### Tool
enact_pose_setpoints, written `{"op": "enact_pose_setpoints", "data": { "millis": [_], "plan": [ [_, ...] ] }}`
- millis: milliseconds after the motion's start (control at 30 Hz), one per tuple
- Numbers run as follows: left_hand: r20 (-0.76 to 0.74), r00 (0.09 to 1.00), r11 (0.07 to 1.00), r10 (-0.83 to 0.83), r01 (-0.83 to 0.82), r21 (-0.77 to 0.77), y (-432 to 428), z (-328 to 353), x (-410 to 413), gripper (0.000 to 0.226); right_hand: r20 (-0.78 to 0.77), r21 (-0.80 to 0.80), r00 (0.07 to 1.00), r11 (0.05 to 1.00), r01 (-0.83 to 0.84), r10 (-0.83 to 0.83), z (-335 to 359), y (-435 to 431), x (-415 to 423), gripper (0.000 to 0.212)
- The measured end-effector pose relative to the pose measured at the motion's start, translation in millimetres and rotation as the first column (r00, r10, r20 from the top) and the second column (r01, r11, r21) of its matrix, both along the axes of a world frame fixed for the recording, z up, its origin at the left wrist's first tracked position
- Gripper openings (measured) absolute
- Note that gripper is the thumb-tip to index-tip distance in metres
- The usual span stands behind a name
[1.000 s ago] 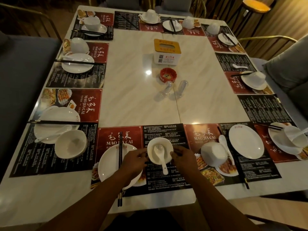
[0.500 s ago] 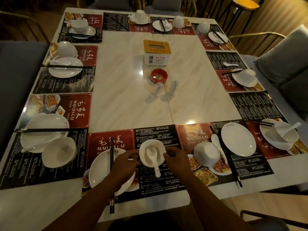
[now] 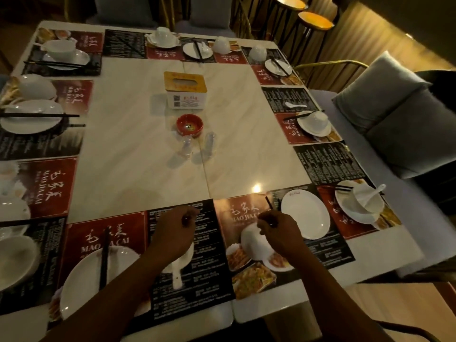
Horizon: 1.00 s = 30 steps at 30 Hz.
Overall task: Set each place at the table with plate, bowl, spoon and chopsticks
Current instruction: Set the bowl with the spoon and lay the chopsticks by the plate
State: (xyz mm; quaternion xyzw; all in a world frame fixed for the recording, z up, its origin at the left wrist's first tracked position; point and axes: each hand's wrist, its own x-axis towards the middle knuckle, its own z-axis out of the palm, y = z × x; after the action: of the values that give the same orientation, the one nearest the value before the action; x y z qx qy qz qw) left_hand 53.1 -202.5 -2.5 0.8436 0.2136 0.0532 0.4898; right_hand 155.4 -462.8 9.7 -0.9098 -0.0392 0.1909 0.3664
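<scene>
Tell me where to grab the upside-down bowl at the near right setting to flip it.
Grip the upside-down bowl across its rounded wall, fingers coming from above and its left: the rim lies down on the placemat, leaving no lip to pinch, and the right hand covers its right side.

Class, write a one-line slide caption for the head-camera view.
Table setting in progress: left hand hovers over a bowl with spoon, right hand pinches chopsticks beside an upturned bowl.

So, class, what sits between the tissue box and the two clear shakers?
A red ashtray, between the tissue box and the clear shakers, seen in the head view.
</scene>
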Motion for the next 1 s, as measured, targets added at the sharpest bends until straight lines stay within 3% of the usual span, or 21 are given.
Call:
{"op": "enact_pose_setpoints", "data": {
  "millis": [100,233,367,433,533,667,800,1000],
  "plan": [
    [-0.064,0.996,0.998,-0.067,0.068,0.006,-31.5,-4.9,30.8,0.026,-0.001,0.013,1.000,0.999,0.029,-0.029,-2.6,-37.2,39.0,0.008],
    [-0.179,0.981,0.995,-0.080,0.088,0.037,-79.9,-15.6,70.4,0.020,0.009,-0.027,0.998,0.998,-0.056,0.057,-20.0,-78.6,89.4,0.006],
    [-0.233,0.972,0.997,0.039,-0.023,0.069,-131.7,-22.0,81.3,0.027,0.033,-0.108,0.951,0.947,-0.301,0.306,-26.8,-97.7,106.7,0.011],
    [-0.248,0.961,0.989,0.123,-0.098,0.109,-147.1,-26.2,74.4,0.027,0.040,-0.167,0.849,0.841,-0.515,0.527,-31.0,-97.0,98.7,0.043],
    [-0.279,0.928,0.965,0.247,-0.208,0.162,-158.1,-29.6,54.5,0.027,0.086,-0.232,0.554,0.557,-0.797,0.828,-45.8,-82.6,84.8,0.086],
    [-0.260,0.936,0.966,0.235,-0.196,0.167,-171.0,-22.2,30.2,0.037,0.145,-0.324,0.285,0.317,-0.891,0.948,-64.8,-56.0,70.1,0.106],
    [-0.198,0.955,0.974,0.221,-0.206,0.095,-177.4,-25.3,21.4,0.050,0.089,-0.421,0.205,0.223,-0.879,0.975,-77.5,-45.4,69.2,0.117],
    [-0.179,0.940,0.957,0.291,-0.289,0.037,-185.7,-42.8,13.3,0.046,0.062,-0.375,0.200,0.208,-0.903,0.978,-79.7,-38.0,74.5,0.107]
  ]
}}
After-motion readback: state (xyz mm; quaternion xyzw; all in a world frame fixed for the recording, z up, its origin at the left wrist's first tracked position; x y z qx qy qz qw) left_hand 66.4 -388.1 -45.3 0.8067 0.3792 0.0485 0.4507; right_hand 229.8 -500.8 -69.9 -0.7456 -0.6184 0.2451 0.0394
